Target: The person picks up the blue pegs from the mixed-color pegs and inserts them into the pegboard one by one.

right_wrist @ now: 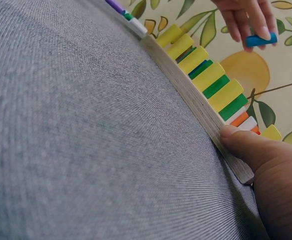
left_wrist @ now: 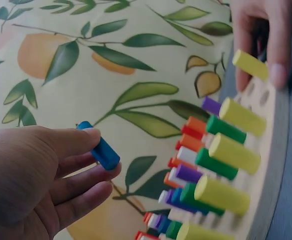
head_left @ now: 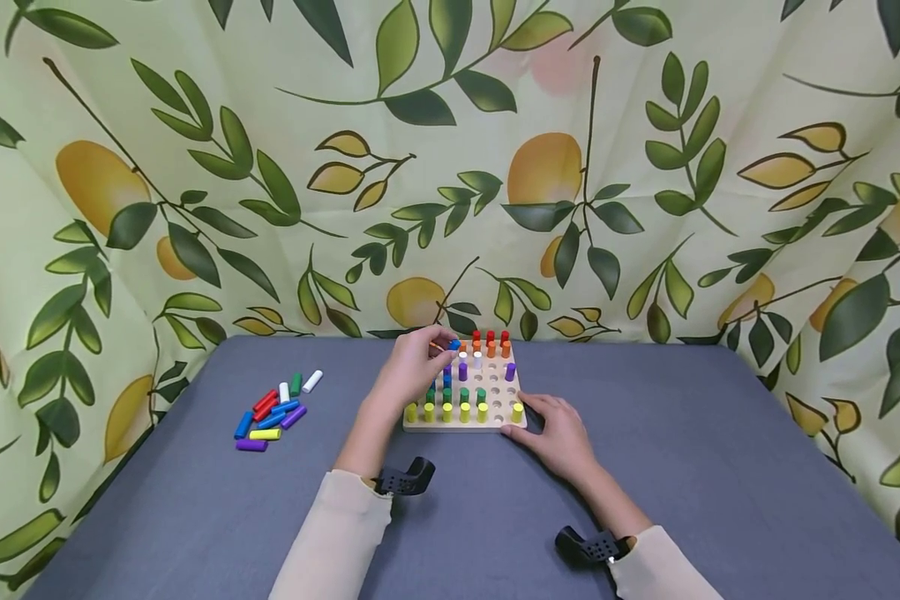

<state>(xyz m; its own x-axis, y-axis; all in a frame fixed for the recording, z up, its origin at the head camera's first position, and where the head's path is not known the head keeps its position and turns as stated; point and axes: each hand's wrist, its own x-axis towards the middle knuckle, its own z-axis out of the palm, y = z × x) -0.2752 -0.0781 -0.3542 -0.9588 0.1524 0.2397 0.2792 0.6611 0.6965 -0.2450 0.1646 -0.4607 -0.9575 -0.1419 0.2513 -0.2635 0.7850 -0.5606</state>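
Note:
Between thumb and fingertips, my left hand (head_left: 412, 362) pinches a blue peg (left_wrist: 100, 146), held up over the pegboard. The wooden pegboard (head_left: 457, 427) lies on the table with rows of coloured pegs standing in it. Yellow pegs (head_left: 465, 412) line its front row, green pegs (head_left: 481, 395) stand behind them, and orange and red pegs (head_left: 491, 336) fill part of the back. Several holes at the right show bare wood. My right hand (head_left: 555, 433) grips the board's front right corner, its thumb (right_wrist: 240, 142) on the front edge. My left hand hides the board's back left part.
Left of the board lies a loose pile of pegs in several colours, among them a yellow peg (head_left: 265, 434), a purple peg (head_left: 252, 446) and a white peg (head_left: 312, 382). A leaf-and-fruit patterned curtain (head_left: 450, 208) hangs behind the grey table (head_left: 195, 517).

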